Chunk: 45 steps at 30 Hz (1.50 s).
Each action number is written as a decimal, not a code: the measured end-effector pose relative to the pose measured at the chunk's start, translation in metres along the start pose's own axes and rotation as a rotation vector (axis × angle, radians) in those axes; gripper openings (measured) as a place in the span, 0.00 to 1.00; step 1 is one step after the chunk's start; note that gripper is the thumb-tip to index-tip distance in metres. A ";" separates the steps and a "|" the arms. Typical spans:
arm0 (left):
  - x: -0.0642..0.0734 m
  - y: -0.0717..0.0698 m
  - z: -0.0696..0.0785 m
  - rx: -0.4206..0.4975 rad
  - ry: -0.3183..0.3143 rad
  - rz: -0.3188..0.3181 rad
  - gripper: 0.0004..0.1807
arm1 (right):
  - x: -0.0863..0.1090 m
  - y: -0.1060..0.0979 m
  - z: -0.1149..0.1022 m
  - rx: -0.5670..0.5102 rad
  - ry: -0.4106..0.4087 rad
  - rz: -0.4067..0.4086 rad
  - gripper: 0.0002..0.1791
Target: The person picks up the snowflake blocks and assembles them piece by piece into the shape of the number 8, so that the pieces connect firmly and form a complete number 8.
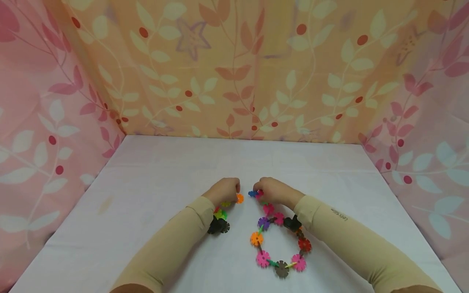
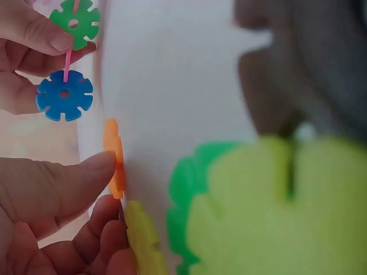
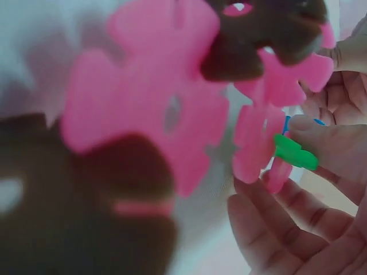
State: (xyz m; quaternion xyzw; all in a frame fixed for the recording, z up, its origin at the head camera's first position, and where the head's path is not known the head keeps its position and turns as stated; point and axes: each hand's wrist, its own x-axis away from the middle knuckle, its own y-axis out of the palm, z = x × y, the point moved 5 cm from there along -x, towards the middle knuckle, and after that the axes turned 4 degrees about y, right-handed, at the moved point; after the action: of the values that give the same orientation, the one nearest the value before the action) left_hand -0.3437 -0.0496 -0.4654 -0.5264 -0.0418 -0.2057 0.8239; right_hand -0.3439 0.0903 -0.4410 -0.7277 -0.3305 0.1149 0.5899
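My left hand point(image 1: 222, 190) pinches an orange slotted disc point(image 2: 114, 160) between thumb and fingers. Beside it, a yellow slotted disc point(image 2: 143, 238) touches the fingers, and a yellow-green one point(image 2: 246, 212) looms blurred near the camera. Facing it across a small gap, my right hand point(image 1: 275, 190) pinches a green slotted disc point(image 2: 77, 26). A pink disc seen edge-on joins that green piece to a blue disc point(image 2: 64, 94), which points toward the left hand. From the right hand, a chain of linked discs point(image 1: 268, 209) runs down into a multicoloured loop point(image 1: 262, 259) on the table.
White cloth covers the table point(image 1: 165, 171). Leaf-patterned fabric stands as a back wall point(image 1: 234, 73), with pink patterned fabric on the left point(image 1: 33, 122) and right point(image 1: 432, 122). Dark discs point(image 1: 222, 226) show beneath the left wrist.
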 end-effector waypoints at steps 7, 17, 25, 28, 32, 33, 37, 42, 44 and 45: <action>0.003 0.003 -0.001 0.005 -0.015 -0.021 0.14 | 0.001 0.001 0.002 -0.110 -0.048 0.048 0.05; 0.003 0.002 -0.016 0.417 0.000 0.051 0.05 | 0.000 0.001 0.005 -0.230 -0.021 0.073 0.04; 0.006 0.003 -0.021 0.824 -0.120 0.044 0.07 | 0.004 -0.005 0.001 -0.238 -0.071 0.145 0.02; 0.006 0.005 -0.020 0.882 -0.136 0.047 0.07 | 0.006 -0.007 -0.002 -0.244 -0.102 0.170 0.03; 0.006 0.008 -0.022 0.926 -0.152 0.065 0.06 | 0.007 -0.007 -0.006 -0.246 -0.135 0.168 0.04; 0.006 0.009 -0.022 0.931 -0.158 0.068 0.06 | 0.008 -0.007 -0.007 -0.243 -0.143 0.168 0.04; 0.008 0.010 -0.022 0.951 -0.171 0.064 0.06 | 0.008 -0.007 -0.009 -0.225 -0.157 0.183 0.04; 0.012 0.010 -0.018 0.976 -0.150 0.067 0.05 | 0.009 -0.006 -0.010 -0.215 -0.177 0.210 0.04; 0.014 0.010 -0.016 1.000 -0.135 0.072 0.05 | 0.010 -0.006 -0.012 -0.217 -0.196 0.227 0.03; 0.015 0.011 -0.015 1.017 -0.132 0.074 0.05 | 0.010 -0.007 -0.012 -0.219 -0.207 0.238 0.03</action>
State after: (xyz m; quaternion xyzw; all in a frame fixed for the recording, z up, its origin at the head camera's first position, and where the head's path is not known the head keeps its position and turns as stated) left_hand -0.3281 -0.0634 -0.4767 -0.0719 -0.1701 -0.0964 0.9781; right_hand -0.3317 0.0873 -0.4290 -0.8058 -0.3116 0.2214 0.4523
